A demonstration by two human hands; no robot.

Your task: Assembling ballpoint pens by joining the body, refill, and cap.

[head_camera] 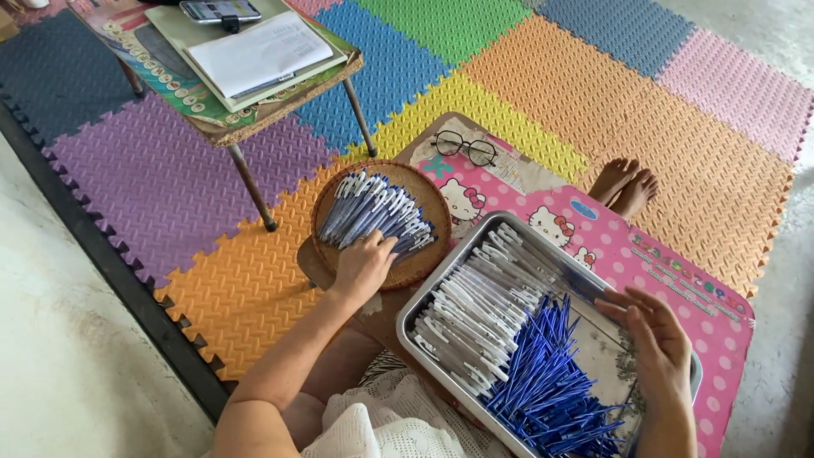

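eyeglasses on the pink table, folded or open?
Cannot tell for sure. The eyeglasses lie flat on the pink table, lenses showing; the temples are too small to make out.

**Pens in a basket and a tray**

The left hand (363, 265) rests on a pile of pens (373, 212) in a round woven basket (428, 203). The right hand (657, 339) touches the far edge of a metal tray (462, 254). The tray holds white pen barrels (475, 309) and blue refills (551, 382). Glasses (465, 146) lie on a pink bench (678, 280). A small bench (280, 106) with papers (259, 53) stands on colourful floor mats (543, 76).
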